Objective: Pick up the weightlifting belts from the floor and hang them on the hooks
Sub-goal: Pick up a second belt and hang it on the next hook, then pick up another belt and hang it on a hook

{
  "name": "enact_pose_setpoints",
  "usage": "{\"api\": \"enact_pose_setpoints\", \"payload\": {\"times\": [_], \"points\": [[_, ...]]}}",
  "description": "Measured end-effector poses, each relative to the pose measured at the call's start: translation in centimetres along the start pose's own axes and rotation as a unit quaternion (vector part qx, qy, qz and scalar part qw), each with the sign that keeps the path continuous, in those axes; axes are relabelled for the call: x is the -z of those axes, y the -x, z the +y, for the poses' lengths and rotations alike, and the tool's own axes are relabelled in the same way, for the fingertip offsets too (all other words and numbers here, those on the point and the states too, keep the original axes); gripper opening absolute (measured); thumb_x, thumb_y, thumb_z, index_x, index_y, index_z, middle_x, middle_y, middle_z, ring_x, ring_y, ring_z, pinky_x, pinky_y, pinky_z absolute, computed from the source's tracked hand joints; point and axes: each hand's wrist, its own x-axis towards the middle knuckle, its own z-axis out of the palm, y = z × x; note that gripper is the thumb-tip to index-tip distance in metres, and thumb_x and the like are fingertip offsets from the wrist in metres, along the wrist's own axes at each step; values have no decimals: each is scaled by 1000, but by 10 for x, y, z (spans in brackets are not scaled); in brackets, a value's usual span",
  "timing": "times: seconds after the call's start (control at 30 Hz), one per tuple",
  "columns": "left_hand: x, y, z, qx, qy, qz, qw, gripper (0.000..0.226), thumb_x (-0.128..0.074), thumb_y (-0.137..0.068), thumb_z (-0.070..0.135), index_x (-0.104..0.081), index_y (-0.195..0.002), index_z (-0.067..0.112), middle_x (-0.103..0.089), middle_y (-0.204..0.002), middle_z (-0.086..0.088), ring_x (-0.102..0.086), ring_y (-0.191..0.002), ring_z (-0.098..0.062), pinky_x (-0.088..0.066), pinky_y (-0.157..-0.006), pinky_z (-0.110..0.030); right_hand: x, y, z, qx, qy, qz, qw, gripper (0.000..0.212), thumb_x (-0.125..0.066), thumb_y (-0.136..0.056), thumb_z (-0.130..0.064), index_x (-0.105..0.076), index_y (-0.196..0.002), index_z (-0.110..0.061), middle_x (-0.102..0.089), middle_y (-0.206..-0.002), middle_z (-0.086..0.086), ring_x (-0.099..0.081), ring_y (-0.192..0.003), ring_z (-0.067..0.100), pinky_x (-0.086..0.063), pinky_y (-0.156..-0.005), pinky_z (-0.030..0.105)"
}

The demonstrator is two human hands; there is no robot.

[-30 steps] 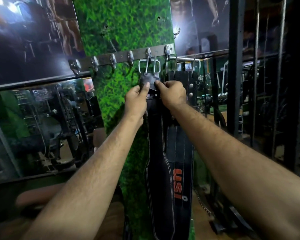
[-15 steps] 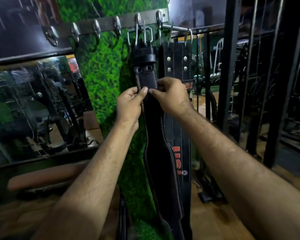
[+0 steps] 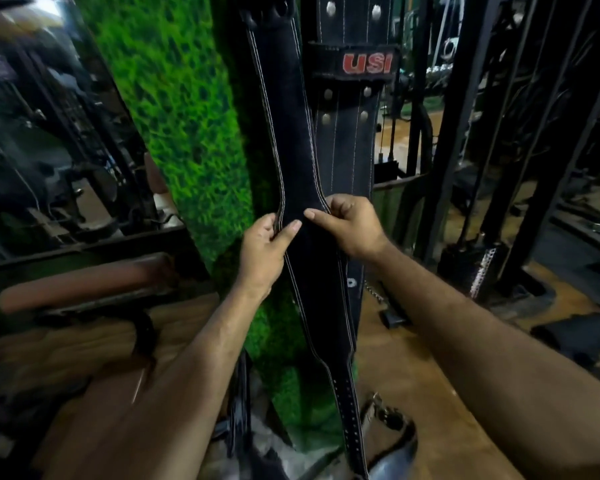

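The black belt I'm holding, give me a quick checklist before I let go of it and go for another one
1. Both hands on the belt: ok. Left hand and right hand pinch the black belt at its edges.
2. Buckle seated on its hook: cannot tell, the top is out of view.
3. Belt hangs straight: ok, it runs down along the green grass panel.
4. Clear of the neighbour: not ok, it overlaps the USI belt behind it.
5. Tail end free: ok, the punched end hangs loose.
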Motion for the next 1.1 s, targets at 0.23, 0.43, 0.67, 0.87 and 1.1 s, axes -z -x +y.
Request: {"api": "enact_pose_setpoints", "payload": {"times": [0.23,0.43,0.67,0.87,1.1], "points": [[12,25,-57,92,-74,-4,993,33,-74,-87,6,-45,-72,10,-44,-58,3,-44,-55,-5,-40,-56,-30,-17,43,75,-60,-48,-59,995,29,-84,-82,-20,-75,-109,-10,-77,-110,9,-74,-104,26,-56,-98,52],[17,107,-182,229,-148,-77,959,31,-78,-83,5,-51,-67,7,-60,-66,-11,-62,-71,-21,-56,-78,-54,-33,80,129,-131,-41,-82,987,34,-85,-73,-46,-76,-100,-27,-79,-107,4,-75,-102,21,-60,-93,49],[3,118,-231,198,-158,-61,966,53,-77,-84,6,-32,-60,17,-29,-56,0,-30,-48,0,-27,-49,-21,-47,131,208,-187,-9,-62,980,25,-89,-75,-21,-76,-97,-21,-78,-99,0,-74,-91,8,-61,-88,35],[6,120,-271,193,-153,-76,966,62,-79,-82,6,-24,-60,24,-26,-53,14,-22,-45,1,-21,-47,-21,-56,161,259,-237,-14,-74,969,26,-86,-80,-22,-77,-103,-12,-78,-106,6,-76,-99,18,-61,-92,46],[13,139,-308,208,-166,-91,959,33,-77,-82,2,-60,-65,25,-65,-58,17,-59,-59,6,-49,-63,-20,-77,193,309,-274,36,-80,958,72,-82,-75,-60,-66,-81,10,-71,-86,30,-68,-70,27,-58,-63,54]]}}
